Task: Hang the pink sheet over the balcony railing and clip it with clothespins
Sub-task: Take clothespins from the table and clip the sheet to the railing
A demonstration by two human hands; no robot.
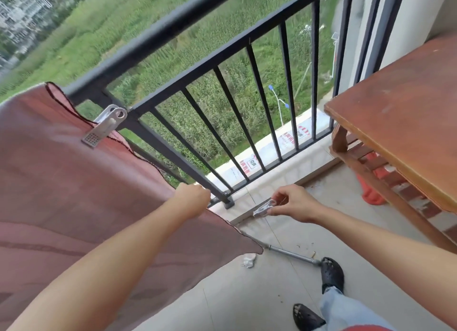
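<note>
Outdoors, we look down from head height at our own two bare arms reaching toward a black metal balcony railing (173, 31), with green fields far below it.

On the left, the pink sheet (61, 182) hangs over the railing's top rail and spreads toward us, filling the near left of the scene. Its dark-stitched edge runs down to a loose corner above the floor. A silver metal clothespin (105, 125) sits on the sheet's upper edge, just beside the railing's thick post.

Our left hand (193, 199) is curled into a fist and grips the sheet's right edge, in front of the lower part of the railing bars.

Our right hand (294, 203), apart from the left and to its right, pinches a second clothespin (263, 209) between thumb and fingertips. This clip is pale and blurred and points left toward the sheet without touching it.

On the far right stands a worn reddish wooden table (408, 113), with something orange (371, 192) lying beneath it.

On the tiled floor (247, 306) below our hands lie a thin metal rod (291, 254) and a small crumpled white scrap (248, 261). Near the bottom right we see our two black perforated shoes (332, 273) and a light blue trouser leg (346, 308).
</note>
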